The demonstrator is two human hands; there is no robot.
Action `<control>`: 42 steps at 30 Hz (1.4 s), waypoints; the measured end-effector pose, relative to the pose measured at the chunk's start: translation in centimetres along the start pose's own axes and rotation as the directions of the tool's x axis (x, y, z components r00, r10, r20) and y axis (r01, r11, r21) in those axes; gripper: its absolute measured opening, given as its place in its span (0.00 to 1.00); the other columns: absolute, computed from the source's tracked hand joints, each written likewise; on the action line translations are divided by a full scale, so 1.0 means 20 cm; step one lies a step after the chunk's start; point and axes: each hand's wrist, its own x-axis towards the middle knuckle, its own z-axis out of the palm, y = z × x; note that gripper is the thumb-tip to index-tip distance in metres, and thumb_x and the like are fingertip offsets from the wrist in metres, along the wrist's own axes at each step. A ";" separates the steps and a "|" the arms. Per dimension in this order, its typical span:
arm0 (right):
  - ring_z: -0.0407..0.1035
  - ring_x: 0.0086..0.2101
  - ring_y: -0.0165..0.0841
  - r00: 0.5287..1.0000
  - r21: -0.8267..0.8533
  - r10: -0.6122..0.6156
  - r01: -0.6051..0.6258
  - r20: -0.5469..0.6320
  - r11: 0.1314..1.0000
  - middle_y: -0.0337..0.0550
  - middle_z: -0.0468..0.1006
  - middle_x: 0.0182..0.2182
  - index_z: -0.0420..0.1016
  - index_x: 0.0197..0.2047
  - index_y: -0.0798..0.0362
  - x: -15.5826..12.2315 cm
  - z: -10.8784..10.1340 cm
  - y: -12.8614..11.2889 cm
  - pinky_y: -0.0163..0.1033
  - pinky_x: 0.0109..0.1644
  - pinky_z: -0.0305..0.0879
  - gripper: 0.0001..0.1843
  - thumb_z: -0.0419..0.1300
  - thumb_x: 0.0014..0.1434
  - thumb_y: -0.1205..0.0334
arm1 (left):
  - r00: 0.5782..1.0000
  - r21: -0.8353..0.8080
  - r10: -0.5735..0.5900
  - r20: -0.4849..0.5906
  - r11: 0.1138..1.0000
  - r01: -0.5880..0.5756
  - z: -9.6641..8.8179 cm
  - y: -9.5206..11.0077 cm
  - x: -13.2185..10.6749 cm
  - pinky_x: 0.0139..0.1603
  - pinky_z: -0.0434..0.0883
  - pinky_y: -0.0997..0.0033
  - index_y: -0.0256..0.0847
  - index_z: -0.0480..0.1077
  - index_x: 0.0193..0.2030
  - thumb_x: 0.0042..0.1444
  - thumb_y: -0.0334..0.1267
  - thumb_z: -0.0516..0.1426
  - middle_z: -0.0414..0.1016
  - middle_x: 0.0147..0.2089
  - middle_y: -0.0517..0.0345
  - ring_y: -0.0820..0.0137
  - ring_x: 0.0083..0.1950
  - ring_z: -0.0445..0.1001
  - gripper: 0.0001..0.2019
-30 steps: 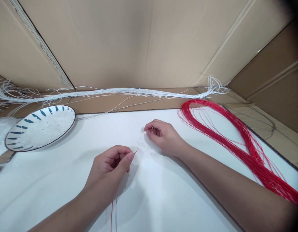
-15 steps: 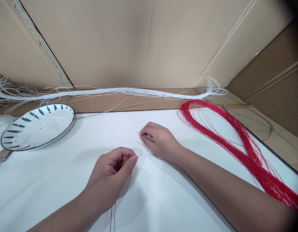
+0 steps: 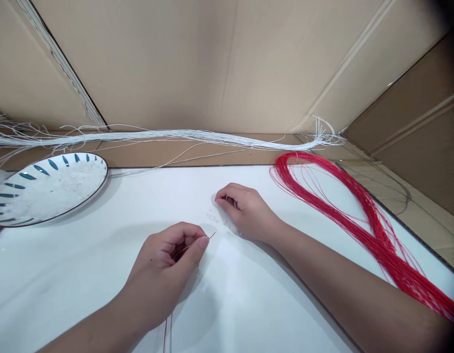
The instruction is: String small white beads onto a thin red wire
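Note:
My left hand point(image 3: 171, 267) pinches a thin red wire and a thin white wire between thumb and forefinger. The red wire's tip point(image 3: 212, 235) pokes out past the fingertips. Below the hand, a red strand point(image 3: 165, 336) and a pale strand hang down toward the bottom edge. To the right and farther back, my right hand point(image 3: 243, 208) rests on the white board with thumb and forefinger pressed together. Whatever is between those fingers, if anything, is too small to see. Tiny clear pieces point(image 3: 213, 216) are scattered on the board beside it.
An oval plate point(image 3: 101, 184) with dark leaf marks holds whitish bits at the left. A bundle of white wires point(image 3: 197, 135) stretches along the back. On the right lies a looped bundle of red wires point(image 3: 344, 220). Cardboard walls point(image 3: 168, 63) stand behind and to the right.
My right hand's thumb and forefinger have closed together, and more of the tiny clear pieces now show beside it. My left hand keeps its pinch. The view has shifted slightly.

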 end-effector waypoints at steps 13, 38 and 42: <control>0.71 0.38 0.32 0.946 0.154 0.046 -0.100 0.320 0.983 0.45 0.76 0.44 0.79 0.39 0.52 0.00 -0.20 0.06 0.37 0.41 0.67 0.15 0.57 0.51 0.74 | 0.996 -0.079 -0.012 -0.088 0.997 0.005 0.04 0.05 -0.03 0.26 0.55 0.74 0.44 0.73 0.31 0.58 0.46 0.60 0.62 0.25 0.65 0.74 0.27 0.59 0.10; 0.63 0.26 0.22 0.947 0.923 0.220 -0.289 0.236 0.254 0.37 0.73 0.27 0.75 0.32 0.56 -0.01 0.06 -0.23 0.28 0.30 0.59 0.16 0.73 0.53 0.53 | 0.960 -0.247 0.035 -0.277 0.963 -0.106 0.01 0.06 0.03 0.27 0.53 0.75 0.41 0.74 0.31 0.55 0.46 0.62 0.60 0.22 0.67 0.76 0.26 0.55 0.10; 0.66 0.24 0.21 0.926 0.931 0.185 -0.352 0.330 0.098 0.37 0.75 0.27 0.75 0.31 0.57 -0.03 0.05 -0.21 0.26 0.28 0.61 0.15 0.73 0.55 0.56 | 0.978 -0.278 0.016 -0.207 0.958 -0.075 0.01 0.03 0.03 0.25 0.56 0.78 0.41 0.74 0.31 0.55 0.45 0.63 0.62 0.22 0.67 0.77 0.25 0.57 0.09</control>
